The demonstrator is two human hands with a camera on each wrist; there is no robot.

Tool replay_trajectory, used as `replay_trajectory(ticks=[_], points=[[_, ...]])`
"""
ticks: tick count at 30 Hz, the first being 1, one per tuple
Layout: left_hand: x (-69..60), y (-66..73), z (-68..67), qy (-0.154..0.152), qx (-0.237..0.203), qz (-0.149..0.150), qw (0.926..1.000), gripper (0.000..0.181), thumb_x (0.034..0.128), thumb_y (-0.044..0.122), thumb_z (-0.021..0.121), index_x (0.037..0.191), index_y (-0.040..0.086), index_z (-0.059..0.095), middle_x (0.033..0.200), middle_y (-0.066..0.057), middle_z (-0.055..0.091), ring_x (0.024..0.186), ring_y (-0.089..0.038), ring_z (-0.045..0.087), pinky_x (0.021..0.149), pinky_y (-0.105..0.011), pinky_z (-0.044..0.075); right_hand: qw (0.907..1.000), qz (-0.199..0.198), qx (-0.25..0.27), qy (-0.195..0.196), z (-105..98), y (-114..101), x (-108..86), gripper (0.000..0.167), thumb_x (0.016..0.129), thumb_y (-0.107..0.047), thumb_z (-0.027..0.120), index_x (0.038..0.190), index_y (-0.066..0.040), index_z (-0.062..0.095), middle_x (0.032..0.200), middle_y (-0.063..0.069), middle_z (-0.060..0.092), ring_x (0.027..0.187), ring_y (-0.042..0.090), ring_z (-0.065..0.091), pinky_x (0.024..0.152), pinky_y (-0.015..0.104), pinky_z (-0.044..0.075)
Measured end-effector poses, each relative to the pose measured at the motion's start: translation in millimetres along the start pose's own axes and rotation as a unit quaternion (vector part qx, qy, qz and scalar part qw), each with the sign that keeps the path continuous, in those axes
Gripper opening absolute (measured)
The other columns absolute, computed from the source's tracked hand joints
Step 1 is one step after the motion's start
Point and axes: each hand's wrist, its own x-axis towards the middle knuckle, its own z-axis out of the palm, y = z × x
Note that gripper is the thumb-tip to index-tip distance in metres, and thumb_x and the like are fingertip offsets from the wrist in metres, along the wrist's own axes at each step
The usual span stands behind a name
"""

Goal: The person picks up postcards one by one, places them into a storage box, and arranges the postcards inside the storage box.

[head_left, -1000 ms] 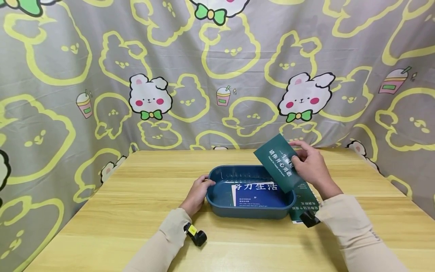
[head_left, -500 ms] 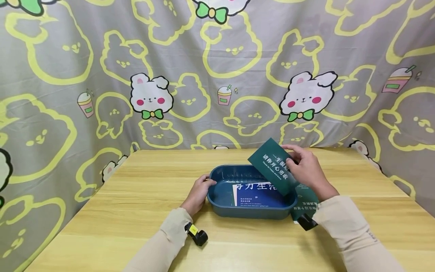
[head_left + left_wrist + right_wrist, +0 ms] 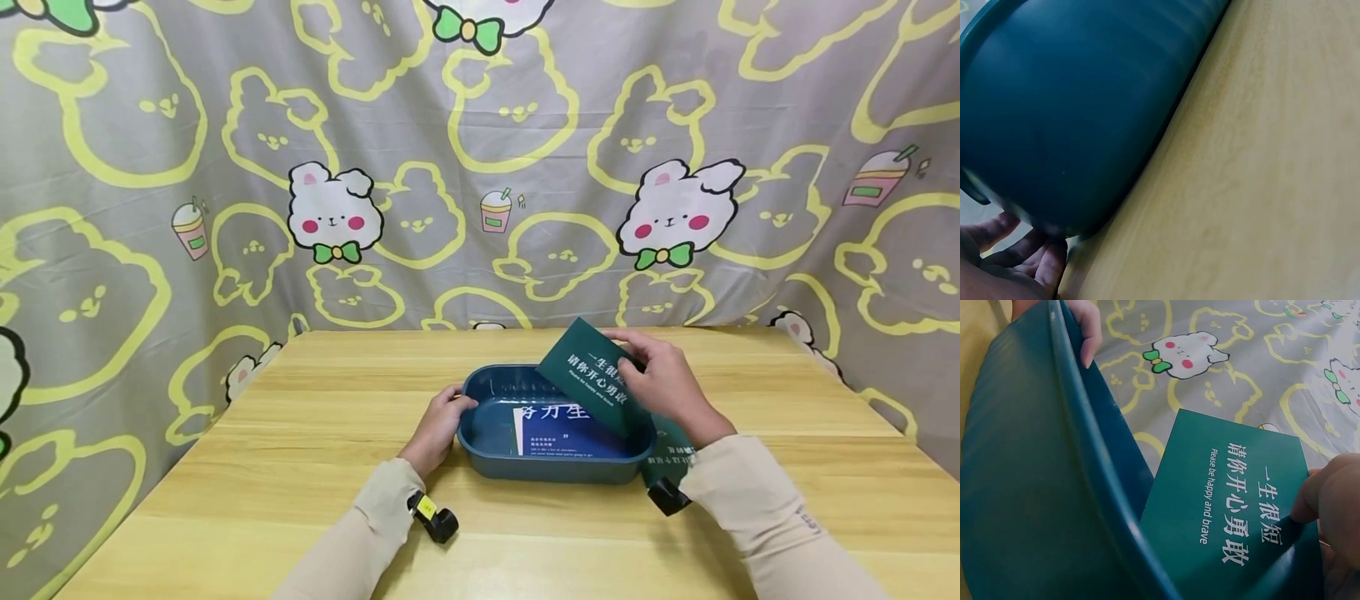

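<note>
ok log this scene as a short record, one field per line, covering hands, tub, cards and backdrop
left hand: grips the tub at its left end
right hand: pinches a green card
held card: tilted over the tub's right half; reads "Please be happy and brave"
tub: blue, oblong, on the wooden table
inside tub: blue card, white lettering
right of tub: another green card, partly hidden
backdrop: grey patterned cloth

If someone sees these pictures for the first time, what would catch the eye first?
Probably the grey fabric curtain with yellow cartoon print, filling the head view's background. Next, the dark green rectangular card with white lettering, tilted in the right grip over the right part of the blue-teal oblong plastic basin.
</note>
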Motion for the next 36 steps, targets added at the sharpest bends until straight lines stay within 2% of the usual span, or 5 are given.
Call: replay_trajectory(ticks=[13,19,24,31,36], points=[[0.9,0.5,-0.7,-0.003,-0.001,-0.004,1.0,0.038,0.0925,0.012,0.051,0.127,-0.004,0.052,0.132,-0.02,0.049,0.123,-0.034,0.043,0.105,-0.05,0.033,0.9989,-0.02,-0.034,-0.026,9,0,-0.8,0.039,0.091,0.003,0.053,0.128,-0.006,0.062,0.104,0.02,0.069,0.079,0.027,0.063,0.068,0.043,0.055],[0.4,0.3,-0.9,-0.003,0.001,-0.002,1.0,0.038,0.0931,0.012,0.051,0.127,-0.005,0.051,0.133,-0.02,0.049,0.123,-0.034,0.044,0.105,-0.049,0.034,0.9976,-0.04,-0.045,-0.034,13,2,-1.4,0.039,0.09,0.004,0.054,0.127,-0.007,0.063,0.106,0.02,0.068,0.074,0.025,0.059,0.062,0.035,0.049],[0.3,-0.4,-0.4,-0.003,-0.001,-0.004,1.0,0.037,0.0931,0.012,0.051,0.126,-0.005,0.052,0.132,-0.02,0.049,0.122,-0.033,0.044,0.104,-0.049,0.035,0.9956,-0.063,-0.06,-0.036,17,2,-2.5,0.038,0.089,0.004,0.054,0.124,-0.004,0.064,0.111,0.02,0.067,0.069,0.021,0.057,0.06,0.033,0.047],[0.1,0.1,-0.2,-0.003,-0.003,-0.003,1.0,0.038,0.0927,0.011,0.051,0.126,-0.005,0.052,0.132,-0.02,0.049,0.122,-0.033,0.044,0.105,-0.049,0.034,0.9949,-0.061,-0.065,-0.048,21,0,-4.1,0.037,0.089,0.003,0.053,0.124,-0.005,0.065,0.115,0.022,0.064,0.053,0.013,0.051,0.053,0.028,0.044],[-0.9,1.3,0.3,-0.004,-0.004,-0.003,1.0,0.038,0.0932,0.011,0.051,0.128,-0.005,0.051,0.133,-0.02,0.048,0.123,-0.033,0.043,0.105,-0.049,0.034,0.9923,-0.074,-0.076,-0.063,27,2,-4.7,0.037,0.089,0.001,0.054,0.124,-0.006,0.066,0.116,0.02,0.065,0.055,0.013,0.051,0.051,0.027,0.041]])
